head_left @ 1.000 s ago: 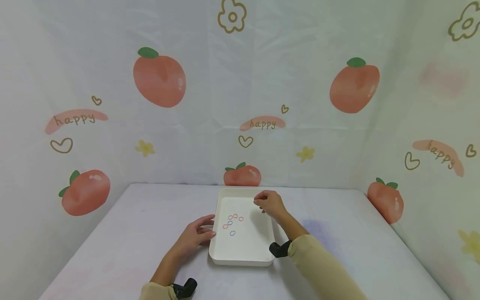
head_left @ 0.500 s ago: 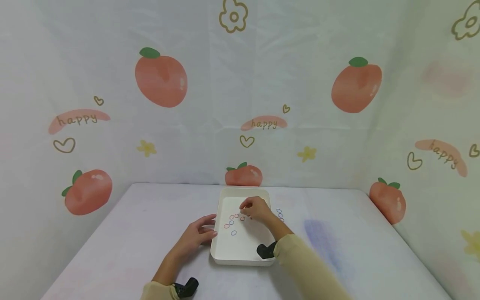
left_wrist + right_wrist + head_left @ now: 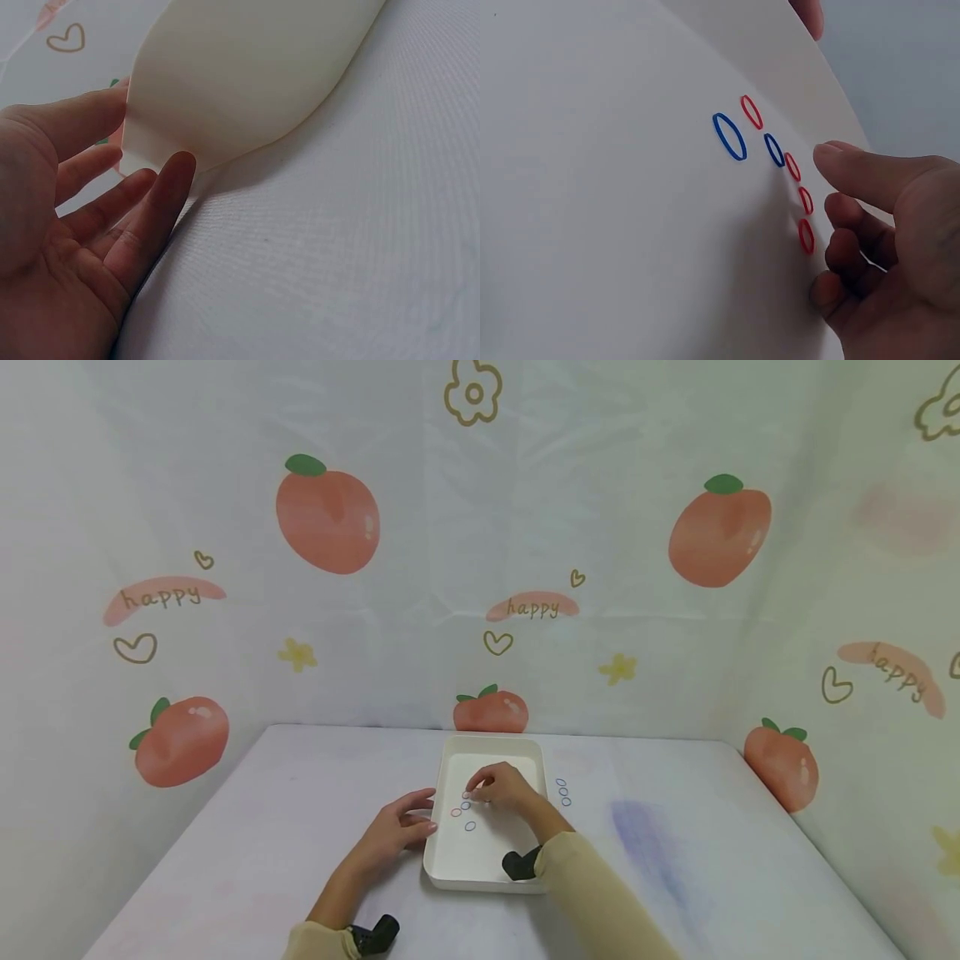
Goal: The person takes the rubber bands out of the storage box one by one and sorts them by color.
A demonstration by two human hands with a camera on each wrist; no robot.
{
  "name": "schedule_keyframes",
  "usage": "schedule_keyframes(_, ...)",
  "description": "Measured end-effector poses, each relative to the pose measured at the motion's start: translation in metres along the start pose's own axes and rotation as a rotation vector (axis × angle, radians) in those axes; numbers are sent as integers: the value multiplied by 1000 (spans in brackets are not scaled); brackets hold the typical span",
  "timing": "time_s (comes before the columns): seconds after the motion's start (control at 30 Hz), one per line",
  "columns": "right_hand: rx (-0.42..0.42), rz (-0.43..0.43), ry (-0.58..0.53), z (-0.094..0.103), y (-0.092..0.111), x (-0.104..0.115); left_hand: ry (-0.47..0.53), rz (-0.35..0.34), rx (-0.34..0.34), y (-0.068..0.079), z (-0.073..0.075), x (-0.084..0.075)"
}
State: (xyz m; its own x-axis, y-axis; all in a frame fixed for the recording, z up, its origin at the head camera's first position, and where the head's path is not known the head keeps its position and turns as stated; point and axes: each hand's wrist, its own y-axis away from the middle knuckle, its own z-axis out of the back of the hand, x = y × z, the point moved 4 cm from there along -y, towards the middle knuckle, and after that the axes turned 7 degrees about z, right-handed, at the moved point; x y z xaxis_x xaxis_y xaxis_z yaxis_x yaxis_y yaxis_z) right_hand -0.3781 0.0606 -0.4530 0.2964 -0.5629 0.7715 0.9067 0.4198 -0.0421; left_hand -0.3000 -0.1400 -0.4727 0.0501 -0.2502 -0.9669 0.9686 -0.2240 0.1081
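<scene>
A shallow white tray (image 3: pixel 480 867) lies on the table, with several small red and blue rings inside. In the right wrist view a larger blue ring (image 3: pixel 741 157) lies near a red ring (image 3: pixel 758 126); another blue ring (image 3: pixel 781 163) heads a row of red rings (image 3: pixel 810 211). My right hand (image 3: pixel 504 787) is over the tray beside these rings, thumb and fingers apart, fingers bent loosely, holding nothing visible. My left hand (image 3: pixel 393 827) touches the tray's left side; in the left wrist view its fingertips (image 3: pixel 178 169) rest against the outer wall.
To the right of the tray, several blue rings (image 3: pixel 563 792) lie in a line on the white tablecloth (image 3: pixel 675 843). A printed white curtain (image 3: pixel 420 568) stands behind the table and along its sides.
My right hand has moved from the tray's back right edge leftward and down to the rings inside. The rings right of the tray have come into view. My left hand stays put.
</scene>
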Motion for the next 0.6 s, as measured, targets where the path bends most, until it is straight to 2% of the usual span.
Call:
schedule_keyframes(0.27,21,-7,-6,-6,2,6,3,-4,10,0,0,-1)
schedule_keyframes(0.6,47,17,85,-11,0,7,41,-12,34,0,0,-2)
